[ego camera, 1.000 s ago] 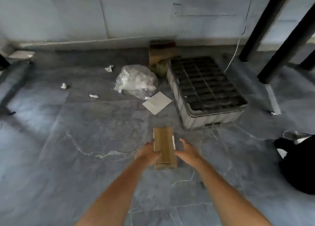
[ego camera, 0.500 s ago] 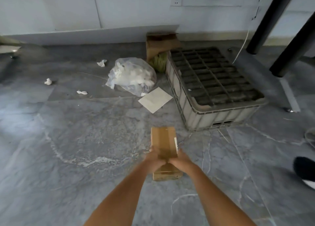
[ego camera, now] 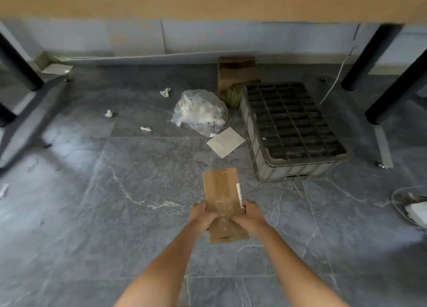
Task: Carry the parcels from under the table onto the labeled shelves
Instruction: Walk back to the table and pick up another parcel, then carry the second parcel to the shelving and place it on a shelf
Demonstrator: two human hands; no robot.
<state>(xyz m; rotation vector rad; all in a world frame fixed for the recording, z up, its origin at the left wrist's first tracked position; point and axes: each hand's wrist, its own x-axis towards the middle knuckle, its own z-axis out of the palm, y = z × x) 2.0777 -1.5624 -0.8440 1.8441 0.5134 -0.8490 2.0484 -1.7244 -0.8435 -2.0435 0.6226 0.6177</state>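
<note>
Both hands are clamped on the cardboard parcel (ego camera: 223,198), left hand (ego camera: 202,216) and right hand (ego camera: 250,217) gripping its near end from either side, holding it clear of the floor. Just beyond and to the right sits a grey crate (ego camera: 293,126); farther off, a clear plastic bag (ego camera: 199,111) and a brown box (ego camera: 236,73) against the wall. No shelves in sight, so this parcel looks picked up but undelivered, with the carry ahead.

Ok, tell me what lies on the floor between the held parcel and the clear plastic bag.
In the head view, between the parcel and the plastic bag lies one pale flat square sheet, touching the bag; otherwise bare floor.
</note>
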